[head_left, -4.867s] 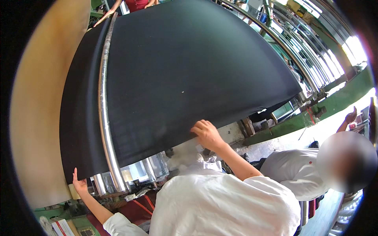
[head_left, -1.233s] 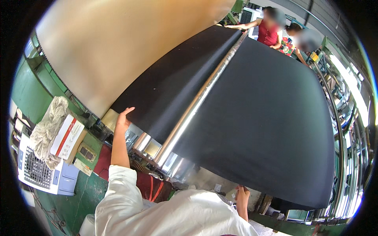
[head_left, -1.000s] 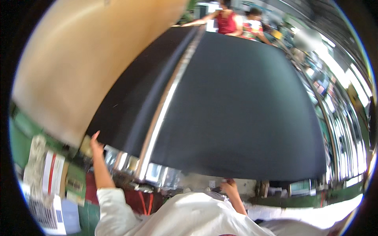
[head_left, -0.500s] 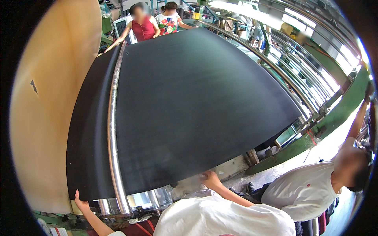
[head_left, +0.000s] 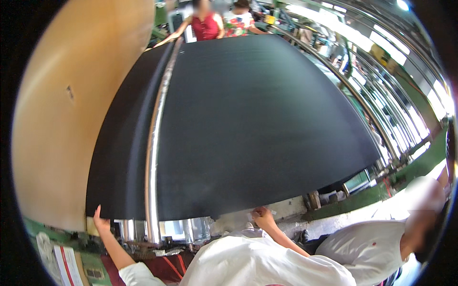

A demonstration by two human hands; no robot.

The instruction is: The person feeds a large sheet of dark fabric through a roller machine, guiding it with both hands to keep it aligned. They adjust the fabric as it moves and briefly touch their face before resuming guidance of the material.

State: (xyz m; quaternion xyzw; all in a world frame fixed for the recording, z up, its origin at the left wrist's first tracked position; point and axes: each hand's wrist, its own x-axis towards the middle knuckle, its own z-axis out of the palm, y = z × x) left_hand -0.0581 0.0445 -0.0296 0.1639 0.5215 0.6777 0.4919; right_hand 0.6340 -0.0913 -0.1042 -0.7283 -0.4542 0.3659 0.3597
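A wide black sheet (head_left: 267, 114) stretches in front of me, passing under a shiny metal bar (head_left: 155, 143). At its near left corner, my left hand (head_left: 101, 222) grips the edge; a finger or thumb points up and the others are partly hidden. My right hand (head_left: 264, 219) is just below the sheet's near edge, apart from it, with its fingers curled together. A small pale bit shows by those fingers, too blurred to name.
A huge tan roll (head_left: 62, 124) stands along the left. Metal rollers (head_left: 381, 105) and a green frame (head_left: 353, 202) run along the right. Two co-workers, in red (head_left: 206, 26) and flowered tops (head_left: 238, 23), are at the far edge. A co-worker in white (head_left: 362, 248) is close on my right.
The whole view has shifted, with the sheet and roll appearing further right and higher. My left hand stays at the corner; my right hand stays near the front edge with its fingers curled.
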